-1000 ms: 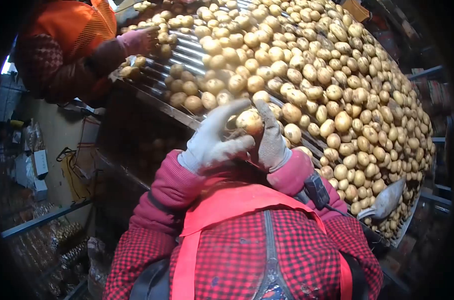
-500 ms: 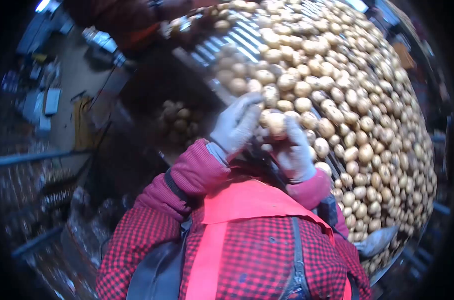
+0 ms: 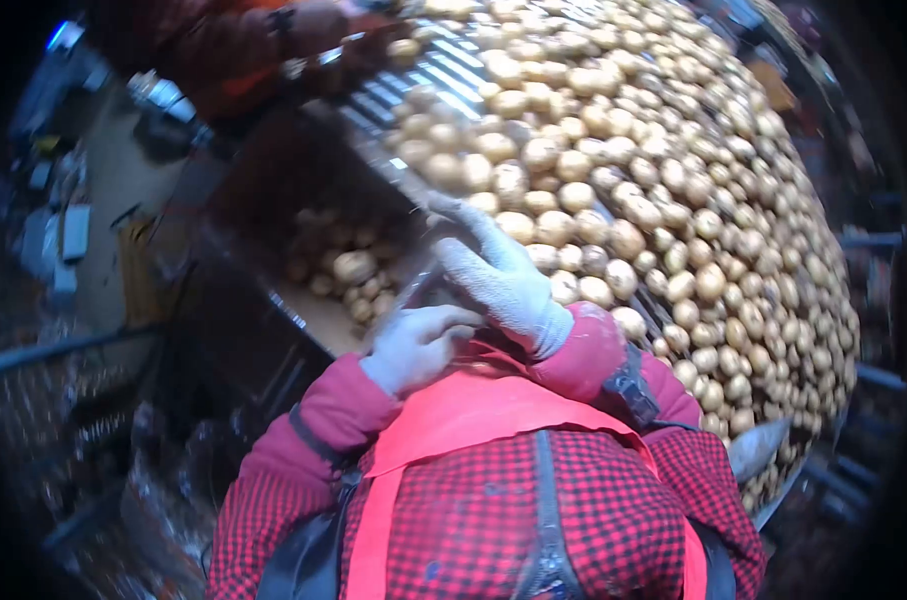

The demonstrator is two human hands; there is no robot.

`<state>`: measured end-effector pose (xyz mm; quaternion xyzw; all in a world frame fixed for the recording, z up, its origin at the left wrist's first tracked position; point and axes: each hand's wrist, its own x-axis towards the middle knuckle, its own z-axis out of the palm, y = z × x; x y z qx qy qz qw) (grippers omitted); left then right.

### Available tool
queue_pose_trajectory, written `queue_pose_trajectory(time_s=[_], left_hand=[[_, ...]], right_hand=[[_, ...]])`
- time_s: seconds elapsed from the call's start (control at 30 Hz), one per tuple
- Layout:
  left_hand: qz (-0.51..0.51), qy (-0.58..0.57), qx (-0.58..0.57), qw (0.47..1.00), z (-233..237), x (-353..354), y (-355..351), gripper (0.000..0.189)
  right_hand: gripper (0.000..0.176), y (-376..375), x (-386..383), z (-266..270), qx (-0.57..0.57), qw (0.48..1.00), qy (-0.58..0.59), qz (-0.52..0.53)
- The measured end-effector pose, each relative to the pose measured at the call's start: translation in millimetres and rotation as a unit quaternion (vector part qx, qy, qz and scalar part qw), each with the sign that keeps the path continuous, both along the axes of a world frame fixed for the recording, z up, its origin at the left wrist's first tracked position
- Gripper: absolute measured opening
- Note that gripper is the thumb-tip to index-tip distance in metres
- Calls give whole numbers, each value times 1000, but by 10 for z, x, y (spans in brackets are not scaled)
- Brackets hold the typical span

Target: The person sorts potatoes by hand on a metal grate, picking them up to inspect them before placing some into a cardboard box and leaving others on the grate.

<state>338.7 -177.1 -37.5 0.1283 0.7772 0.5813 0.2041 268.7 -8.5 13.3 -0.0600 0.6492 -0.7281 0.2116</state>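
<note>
My right hand (image 3: 503,280), in a whitish glove, is stretched toward the near edge of a dark bin (image 3: 298,150). Its fingers are extended and no potato shows in them. Just below and to the left, my left hand (image 3: 418,348), gloved too, has its loosely bent fingers pointing right, close under the right hand; nothing shows in it. Inside the bin lies a heap of small potatoes (image 3: 368,300), with one larger, brighter potato (image 3: 353,267) over them. Right of my hands spreads a thick layer of potatoes (image 3: 623,240).
Metal slats (image 3: 438,75) show beyond the bin. At the upper left is another person's dark red sleeve (image 3: 318,25). A grey-white glove-like item (image 3: 758,450) lies on the potatoes at lower right. A blue rail (image 3: 68,350) runs along the left side.
Both hands have moved left and down from the potatoes toward the bin. The potato between them is gone from the fingers. A larger, brighter potato now shows in the bin.
</note>
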Motion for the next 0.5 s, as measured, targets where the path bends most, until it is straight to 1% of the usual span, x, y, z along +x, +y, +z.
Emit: queue_pose_trajectory(time_s=[0.03,0.07,0.13,0.2,0.23,0.27,0.33,0.37,0.4,0.43,0.47,0.5], left_hand=[[-18,-1,-2,1000,64,-64,-3,23],[-32,-1,-8,999,134,-121,1,24],[-2,105,8,994,124,-212,99,33],[7,278,-33,960,200,-391,224,39],[-7,350,-65,935,264,-493,303,47],[-45,362,-76,928,325,-591,393,50],[-127,428,-125,886,448,-751,623,50],[-181,432,-141,872,420,-932,795,58],[-225,434,-162,857,372,-1146,938,66],[-197,504,-185,820,198,-1379,1070,62],[-188,496,-175,830,246,-1564,1139,53],[-227,498,-225,806,130,-1846,1165,47]], right_hand=[[52,71,19,-89,-20,999,19,-36],[52,213,60,-89,10,998,10,-63],[52,478,175,17,62,993,-13,-104],[51,772,316,-234,93,977,66,-181],[51,905,420,-197,176,958,93,-205],[52,1032,528,-165,257,932,117,-227],[51,1312,667,-213,326,879,182,-298],[51,1593,874,-410,413,827,194,-327],[50,1671,971,-391,425,823,171,-335],[50,1743,1029,-387,436,814,174,-341],[50,1804,1051,-388,446,806,179,-345],[50,1841,1054,-410,416,820,151,-363]])
